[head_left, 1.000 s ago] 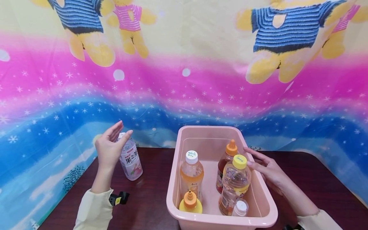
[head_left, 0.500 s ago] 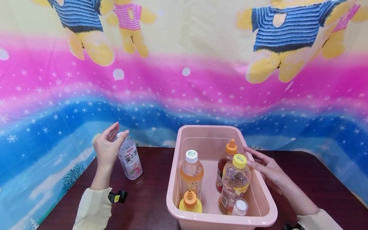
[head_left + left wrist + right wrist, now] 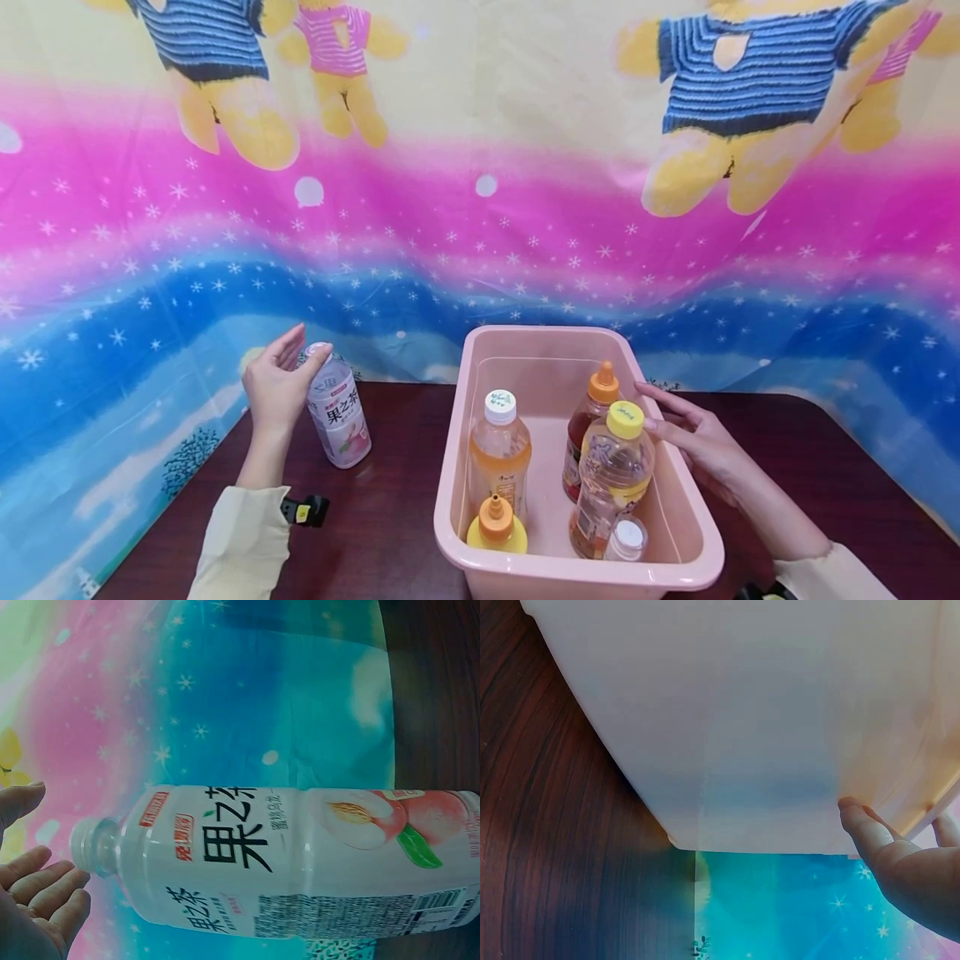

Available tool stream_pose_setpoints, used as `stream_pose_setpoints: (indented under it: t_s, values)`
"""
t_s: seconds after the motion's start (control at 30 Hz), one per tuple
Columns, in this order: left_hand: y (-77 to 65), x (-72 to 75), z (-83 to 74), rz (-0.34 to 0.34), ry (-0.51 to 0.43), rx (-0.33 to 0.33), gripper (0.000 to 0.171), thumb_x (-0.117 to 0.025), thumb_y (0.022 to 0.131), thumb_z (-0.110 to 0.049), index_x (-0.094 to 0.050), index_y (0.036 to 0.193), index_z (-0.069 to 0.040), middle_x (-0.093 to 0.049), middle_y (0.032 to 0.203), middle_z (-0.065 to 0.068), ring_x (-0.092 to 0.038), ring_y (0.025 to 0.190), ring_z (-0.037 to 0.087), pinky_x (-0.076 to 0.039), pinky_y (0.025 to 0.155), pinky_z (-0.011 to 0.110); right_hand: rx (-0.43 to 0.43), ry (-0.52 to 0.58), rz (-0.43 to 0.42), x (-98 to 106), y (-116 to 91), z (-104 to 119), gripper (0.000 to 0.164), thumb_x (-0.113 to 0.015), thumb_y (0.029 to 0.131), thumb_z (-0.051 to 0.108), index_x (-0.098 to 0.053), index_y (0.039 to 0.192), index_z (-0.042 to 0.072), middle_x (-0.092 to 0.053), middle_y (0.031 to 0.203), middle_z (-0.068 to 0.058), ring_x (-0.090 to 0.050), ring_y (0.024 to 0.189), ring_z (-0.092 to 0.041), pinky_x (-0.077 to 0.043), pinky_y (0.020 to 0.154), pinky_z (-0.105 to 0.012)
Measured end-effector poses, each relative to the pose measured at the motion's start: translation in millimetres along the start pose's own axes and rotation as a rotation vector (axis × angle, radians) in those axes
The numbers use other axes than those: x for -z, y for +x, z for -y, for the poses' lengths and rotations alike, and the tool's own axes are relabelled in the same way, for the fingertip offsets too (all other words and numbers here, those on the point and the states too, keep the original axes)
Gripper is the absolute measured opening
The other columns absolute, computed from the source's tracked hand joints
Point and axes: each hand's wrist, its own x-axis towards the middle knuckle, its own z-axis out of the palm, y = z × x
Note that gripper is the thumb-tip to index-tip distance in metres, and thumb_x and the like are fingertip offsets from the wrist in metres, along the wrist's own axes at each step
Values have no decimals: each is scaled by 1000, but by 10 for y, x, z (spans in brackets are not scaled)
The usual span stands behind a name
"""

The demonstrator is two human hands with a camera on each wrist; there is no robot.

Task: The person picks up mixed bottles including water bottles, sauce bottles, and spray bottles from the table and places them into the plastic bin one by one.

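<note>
On the left of the table stands a clear-necked drink bottle (image 3: 343, 417) with a white and pink peach label. My left hand (image 3: 276, 385) is raised beside its cap (image 3: 91, 846), thumb and fingers spread apart. In the left wrist view the fingertips overlap the cap's edge, while the thumb stays away from it. At the right, my right hand (image 3: 701, 442) holds the rim of a pink plastic tub (image 3: 551, 335). Its thumb and forefinger lie at the rim, and another fingertip (image 3: 849, 804) presses the outer wall below.
Inside the tub are an orange drink bottle (image 3: 501, 454), a yellow squeeze bottle (image 3: 497, 537), a dark red squeeze bottle (image 3: 592, 417), a yellow-capped bottle (image 3: 617, 467) and a small white-capped bottle (image 3: 627, 540). A printed cloth (image 3: 480, 208) hangs behind the dark wooden table (image 3: 397, 517).
My left hand has shifted slightly down and to the left beside the bottle's cap. The right hand and the tub have stayed in place.
</note>
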Motion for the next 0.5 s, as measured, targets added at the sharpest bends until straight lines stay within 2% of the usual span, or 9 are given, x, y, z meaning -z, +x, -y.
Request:
stream_pose_setpoints:
  t_s: [0.3,0.5]
  values:
    - [33,-4,114,45,50,73,56,-76,74,-21,-56,123,-2,-56,122,15,-54,113,26,-44,94,34,-5,6,16,22,8,12,44,-53,92,15,-47,131,36,-56,111,-2,-63,91,-15,-53,73,-46]
    - [29,11,109,124,88,147,58,-75,76,-24,-54,125,-1,-56,121,19,-55,110,30,-44,93,39,-5,-37,41,49,16,32,45,-53,92,16,-45,133,34,-54,117,-14,-63,93,-16,-52,74,-48]
